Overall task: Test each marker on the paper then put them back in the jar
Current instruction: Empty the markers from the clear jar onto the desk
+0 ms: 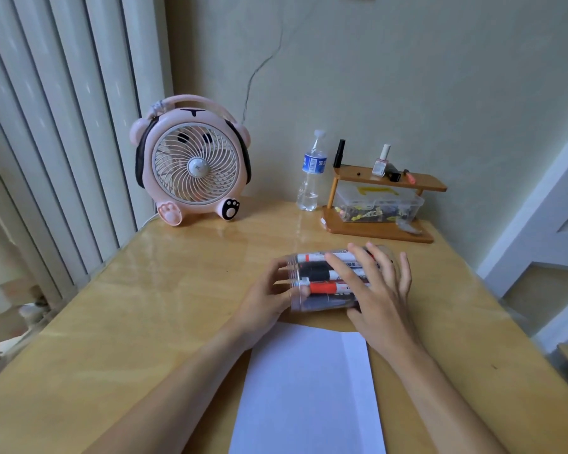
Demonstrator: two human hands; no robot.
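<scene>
paper (309,388) cut off below; both hands grip sideways jar (328,280): left (273,293), right (374,290) hiding markers (322,287).

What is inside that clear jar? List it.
The jar lies on its side holding markers with red and black caps. The right hand covers their far ends, so their count is unclear.

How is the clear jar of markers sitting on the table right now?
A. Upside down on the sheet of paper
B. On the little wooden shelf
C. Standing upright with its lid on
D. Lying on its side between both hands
D: the jar lies on its side on the table, markers lying lengthwise inside, with the left hand at its open end and the right hand laid over it.
</scene>
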